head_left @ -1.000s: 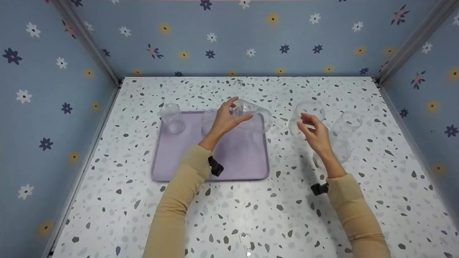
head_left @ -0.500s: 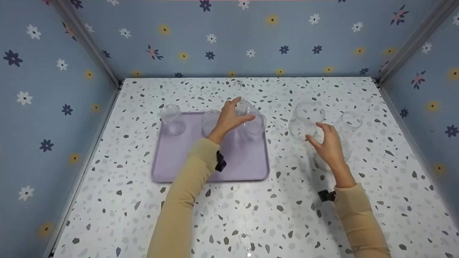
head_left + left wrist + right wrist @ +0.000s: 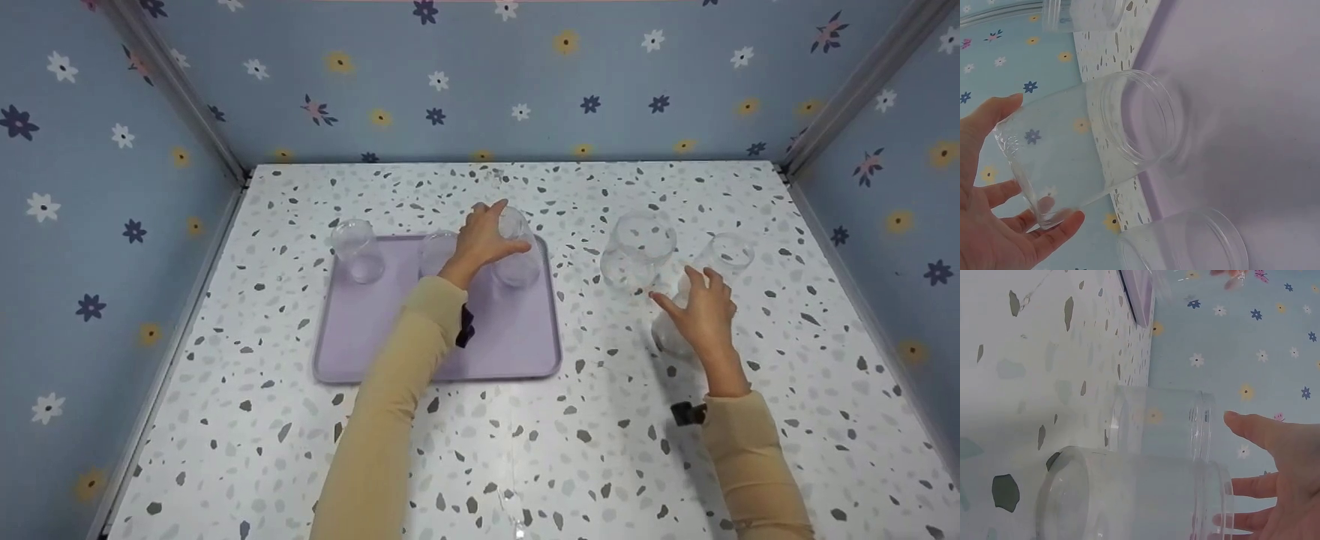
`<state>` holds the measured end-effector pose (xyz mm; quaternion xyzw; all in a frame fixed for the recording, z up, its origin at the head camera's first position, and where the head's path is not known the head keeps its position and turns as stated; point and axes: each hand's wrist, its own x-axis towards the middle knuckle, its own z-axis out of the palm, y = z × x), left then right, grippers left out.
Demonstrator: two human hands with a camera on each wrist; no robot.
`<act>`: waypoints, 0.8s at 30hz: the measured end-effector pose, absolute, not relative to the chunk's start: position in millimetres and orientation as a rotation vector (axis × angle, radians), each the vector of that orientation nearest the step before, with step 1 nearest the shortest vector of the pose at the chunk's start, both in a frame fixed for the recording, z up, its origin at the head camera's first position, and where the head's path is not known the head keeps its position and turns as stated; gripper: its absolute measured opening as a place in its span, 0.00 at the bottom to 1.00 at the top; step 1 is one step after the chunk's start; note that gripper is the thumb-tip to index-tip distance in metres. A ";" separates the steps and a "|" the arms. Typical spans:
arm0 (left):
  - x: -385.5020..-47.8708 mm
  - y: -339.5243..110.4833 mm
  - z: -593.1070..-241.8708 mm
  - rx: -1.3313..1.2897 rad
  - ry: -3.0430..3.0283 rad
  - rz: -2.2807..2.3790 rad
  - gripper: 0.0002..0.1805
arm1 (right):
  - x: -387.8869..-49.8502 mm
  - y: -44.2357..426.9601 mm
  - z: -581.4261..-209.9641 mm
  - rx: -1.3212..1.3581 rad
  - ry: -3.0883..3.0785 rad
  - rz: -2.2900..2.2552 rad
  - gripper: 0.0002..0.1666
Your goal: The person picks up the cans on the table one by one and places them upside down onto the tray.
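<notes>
My left hand (image 3: 484, 236) holds a clear plastic jar (image 3: 517, 270) by its base, thumb on one side and fingers on the other. In the left wrist view this jar (image 3: 1072, 146) is upside down, its threaded rim toward the purple tray (image 3: 510, 345), at the tray's back right. Two more clear jars, one at the back left (image 3: 360, 251) and one beside my left hand (image 3: 436, 251), stand on the tray. My right hand (image 3: 705, 307) is spread over a clear jar (image 3: 670, 335) on the table. In the right wrist view the thumb stands apart from that jar's rim (image 3: 1216, 495), with fingers behind it.
Two further clear jars stand on the speckled table (image 3: 585, 450), one left of my right hand (image 3: 637, 251) and one behind it (image 3: 731, 251). Flowered blue panels (image 3: 480, 82) enclose the table at the back and sides.
The jar in my left hand has tilted and shifted left, from over the tray's right edge onto its back right corner. My right hand has moved right and nearer, to the front jar.
</notes>
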<state>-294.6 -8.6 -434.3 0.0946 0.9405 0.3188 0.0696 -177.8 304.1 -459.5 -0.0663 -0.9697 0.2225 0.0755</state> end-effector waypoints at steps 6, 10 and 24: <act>-298.4 -1.9 -430.9 0.316 2.846 0.858 0.48 | -177.8 310.3 -460.6 -0.272 -2.987 0.653 0.45; -300.9 3.1 -428.1 0.335 2.842 0.807 0.48 | -177.5 312.6 -461.8 -0.294 -3.037 0.642 0.47; -310.1 15.8 -424.1 0.369 2.816 0.679 0.49 | -171.1 315.2 -448.3 -0.325 -3.193 0.692 0.50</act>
